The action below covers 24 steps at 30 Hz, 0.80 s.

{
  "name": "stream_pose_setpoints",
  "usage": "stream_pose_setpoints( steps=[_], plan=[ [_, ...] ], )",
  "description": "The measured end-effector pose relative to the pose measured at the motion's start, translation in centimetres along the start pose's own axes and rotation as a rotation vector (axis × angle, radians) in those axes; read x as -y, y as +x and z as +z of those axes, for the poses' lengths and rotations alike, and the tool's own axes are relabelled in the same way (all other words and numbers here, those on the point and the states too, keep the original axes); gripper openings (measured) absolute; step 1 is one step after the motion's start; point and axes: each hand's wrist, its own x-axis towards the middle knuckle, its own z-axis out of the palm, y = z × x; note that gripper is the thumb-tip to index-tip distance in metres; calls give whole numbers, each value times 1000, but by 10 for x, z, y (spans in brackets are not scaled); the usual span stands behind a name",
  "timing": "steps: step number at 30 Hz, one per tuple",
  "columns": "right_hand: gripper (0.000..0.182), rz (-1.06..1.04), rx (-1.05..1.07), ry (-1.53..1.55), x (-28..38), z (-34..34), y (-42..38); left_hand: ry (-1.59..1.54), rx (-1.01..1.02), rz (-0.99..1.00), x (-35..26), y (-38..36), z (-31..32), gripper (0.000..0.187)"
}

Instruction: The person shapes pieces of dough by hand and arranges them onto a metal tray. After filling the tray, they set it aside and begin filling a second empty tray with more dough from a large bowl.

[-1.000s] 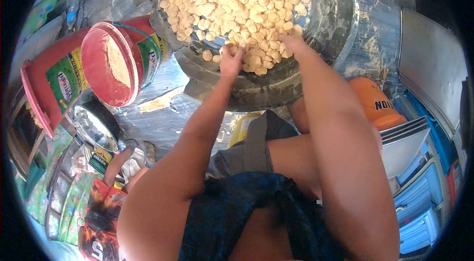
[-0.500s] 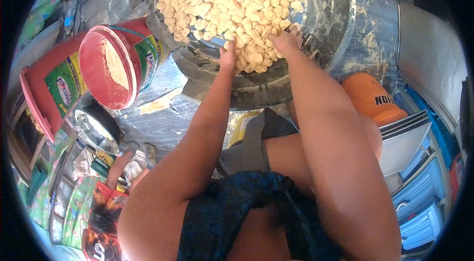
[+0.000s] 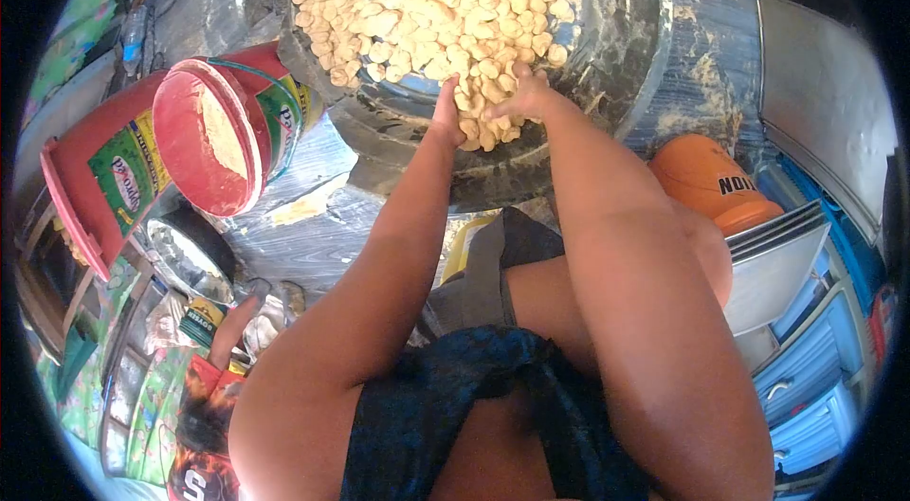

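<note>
Right in at the fingers: the left hand (image 3: 449, 114) presses against the near side of the pale lumps (image 3: 431, 3), its fingers partly hidden, so whether they close on any piece can't be told. Across from it, the right hand (image 3: 527, 97) has thumb and fingers apart, touching the lumps too, with a small cluster between the two hands. The whole heap sits in a round dark basin (image 3: 633, 55), spread over its blue inner surface.

Out to the left, there's a red bucket (image 3: 185, 174) with pale powder inside, overlapping a bigger red container (image 3: 100, 164); below them, a round pan (image 3: 190, 259) and another person's arm (image 3: 230, 330). Over on the right, an orange bucket (image 3: 692, 174), stacked metal trays (image 3: 782, 288) and blue drawers (image 3: 815, 349).
</note>
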Motion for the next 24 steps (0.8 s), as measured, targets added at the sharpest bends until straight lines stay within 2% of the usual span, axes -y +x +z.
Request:
stream_pose_setpoints(
  steps=[3,5,7,9,10,15,17,18,20,22,24],
  plan=[
    [128,2,-6,-29,0,5,-6,-62,85,-1,12,9,-5,60],
    [133,-64,68,-82,6,4,-11,-43,58,-24,12,6,2,56],
    [129,-125,-4,-59,0,15,-4,-18,48,-27,12,5,6,53],
    [122,-169,-58,-198,7,9,-15,-114,253,-20,15,8,5,51],
    [115,-176,-97,-167,8,3,-22,-153,297,-11,18,13,7,49],
    [103,-203,-83,-117,17,-34,-45,-245,367,38,29,-5,25,47],
    [101,-288,-114,-100,22,-48,-52,-232,336,121,18,-24,42,49],
    [99,-332,-141,-97,26,-52,-52,-219,234,192,11,-42,53,50],
    [96,-419,-236,-30,39,-59,-70,-131,236,282,-8,-58,55,58],
    [96,-511,-262,8,58,-74,-99,-101,381,297,-33,-84,61,60],
    [96,-511,-300,-30,82,-90,-136,-10,510,418,-55,-128,81,56]
  ],
)
